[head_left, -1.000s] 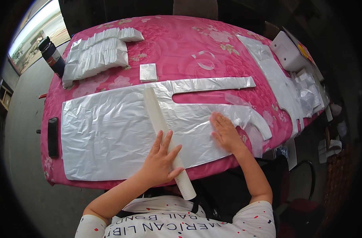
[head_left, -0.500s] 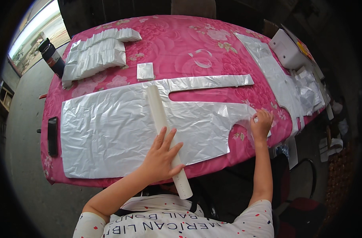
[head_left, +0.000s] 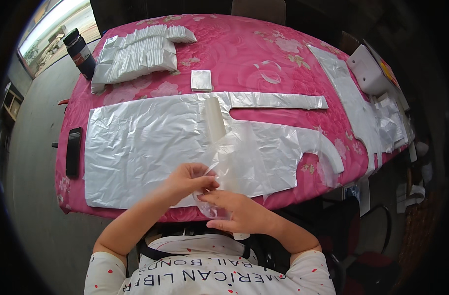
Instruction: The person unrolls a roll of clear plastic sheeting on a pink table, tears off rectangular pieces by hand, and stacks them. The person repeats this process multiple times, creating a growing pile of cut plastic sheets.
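Note:
A clear, thin plastic sheet [head_left: 236, 152], lifted and bunched, crosses the middle of a stack of apron-shaped plastic sheets [head_left: 136, 142]. My left hand [head_left: 191, 181] is closed, pinching the gathered film near the stack's front edge. Beside it, my right hand [head_left: 236, 210] touches the bunched film with its fingers stretched toward the left hand and its thumb spread apart. A whitish tube [head_left: 214, 118] lies across the stack; its middle is hidden behind the film and my hands.
Folded plastic packets [head_left: 141, 56] fill the back left, beside a dark bottle [head_left: 80, 55]. One square packet [head_left: 201, 80] sits behind the stack. A phone [head_left: 74, 152] lies at the left edge. Further sheets [head_left: 340, 83] and a white box [head_left: 366, 69] are at right on the pink tablecloth [head_left: 229, 44].
My right hand has come from the stack's right end to the middle, bringing film with it. My left hand has left the tube and now pinches the film.

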A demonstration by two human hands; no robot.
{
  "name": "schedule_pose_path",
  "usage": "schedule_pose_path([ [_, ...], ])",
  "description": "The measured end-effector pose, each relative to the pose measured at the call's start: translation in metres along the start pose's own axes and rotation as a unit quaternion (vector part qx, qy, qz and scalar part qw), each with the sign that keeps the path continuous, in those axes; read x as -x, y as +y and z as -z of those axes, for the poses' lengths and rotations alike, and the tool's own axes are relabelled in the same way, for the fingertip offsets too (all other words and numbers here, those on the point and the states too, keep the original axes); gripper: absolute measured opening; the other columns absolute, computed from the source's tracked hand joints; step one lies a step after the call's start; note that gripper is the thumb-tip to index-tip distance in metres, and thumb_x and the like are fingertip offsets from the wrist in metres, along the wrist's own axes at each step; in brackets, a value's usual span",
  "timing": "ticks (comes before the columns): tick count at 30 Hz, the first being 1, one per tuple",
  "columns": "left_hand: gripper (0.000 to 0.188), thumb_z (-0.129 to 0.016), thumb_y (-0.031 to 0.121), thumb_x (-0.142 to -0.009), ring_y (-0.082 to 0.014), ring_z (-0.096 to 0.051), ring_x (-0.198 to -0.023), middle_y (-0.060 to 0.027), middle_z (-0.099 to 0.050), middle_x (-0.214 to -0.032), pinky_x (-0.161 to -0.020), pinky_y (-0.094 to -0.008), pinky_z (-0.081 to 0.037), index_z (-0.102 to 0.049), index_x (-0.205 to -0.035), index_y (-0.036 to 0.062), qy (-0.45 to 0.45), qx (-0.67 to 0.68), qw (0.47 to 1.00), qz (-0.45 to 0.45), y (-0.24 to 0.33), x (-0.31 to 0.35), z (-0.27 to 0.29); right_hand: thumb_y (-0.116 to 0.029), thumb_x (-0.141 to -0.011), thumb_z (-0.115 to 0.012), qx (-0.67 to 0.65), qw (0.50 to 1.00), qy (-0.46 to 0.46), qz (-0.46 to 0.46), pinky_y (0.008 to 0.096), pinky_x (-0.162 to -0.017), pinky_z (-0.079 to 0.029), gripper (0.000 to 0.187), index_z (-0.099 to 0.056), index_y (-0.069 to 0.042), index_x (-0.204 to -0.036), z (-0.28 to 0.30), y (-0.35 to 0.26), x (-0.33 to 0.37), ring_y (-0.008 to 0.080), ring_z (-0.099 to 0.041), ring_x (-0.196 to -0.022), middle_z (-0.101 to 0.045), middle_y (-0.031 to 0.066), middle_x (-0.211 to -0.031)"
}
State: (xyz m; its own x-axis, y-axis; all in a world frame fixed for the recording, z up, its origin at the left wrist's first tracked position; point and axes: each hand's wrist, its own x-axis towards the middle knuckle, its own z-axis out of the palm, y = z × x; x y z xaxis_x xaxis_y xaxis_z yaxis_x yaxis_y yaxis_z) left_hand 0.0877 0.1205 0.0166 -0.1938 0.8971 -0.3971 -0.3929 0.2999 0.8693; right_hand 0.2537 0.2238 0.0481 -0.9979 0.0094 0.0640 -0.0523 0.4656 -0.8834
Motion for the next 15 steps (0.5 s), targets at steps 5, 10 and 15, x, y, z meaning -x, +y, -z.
schedule_pose_path([
  [5, 0.017, -0.06, 0.009, -0.083, -0.0169, -0.064, -0.077, -0.0131, -0.065, -0.088, -0.073, -0.0264, -0.051, -0.059, -0.095, -0.0032, 0.077, -0.001, 0.996, 0.049, -0.002, 0.044, 0.122, -0.024, -0.077, -0.068, 0.199, 0.966, 0.163, 0.012, 0.0389, -0.076, -0.046, 0.045, -0.052, 0.0, -0.112, -0.014, -0.01, 0.025, 0.0286, -0.055, -0.091, -0.056, 0.0121, -0.106],
  [10, 0.012, -0.058, 0.006, -0.082, -0.0149, -0.064, -0.073, -0.0117, -0.066, -0.086, -0.068, -0.0263, -0.052, -0.06, -0.09, -0.0022, 0.164, -0.153, 0.966, 0.126, 0.022, 0.078, 0.163, -0.042, -0.07, -0.071, 0.298, 0.9, 0.198, -0.247, 0.0367, -0.07, -0.048, 0.048, -0.057, -0.001, -0.089, -0.034, -0.006, 0.048, 0.0312, -0.06, -0.081, -0.061, 0.0165, -0.091],
  [15, 0.012, -0.059, 0.009, -0.081, -0.0134, -0.064, -0.068, -0.0095, -0.067, -0.08, -0.062, -0.0242, -0.052, -0.062, -0.086, -0.002, 0.131, -0.218, 0.958, 0.135, 0.033, 0.083, 0.183, -0.04, -0.076, -0.064, 0.138, 0.909, 0.138, -0.368, 0.04, -0.064, -0.05, 0.045, -0.058, 0.003, -0.089, -0.043, 0.007, 0.055, 0.0351, -0.064, -0.069, -0.064, 0.0206, -0.074],
])
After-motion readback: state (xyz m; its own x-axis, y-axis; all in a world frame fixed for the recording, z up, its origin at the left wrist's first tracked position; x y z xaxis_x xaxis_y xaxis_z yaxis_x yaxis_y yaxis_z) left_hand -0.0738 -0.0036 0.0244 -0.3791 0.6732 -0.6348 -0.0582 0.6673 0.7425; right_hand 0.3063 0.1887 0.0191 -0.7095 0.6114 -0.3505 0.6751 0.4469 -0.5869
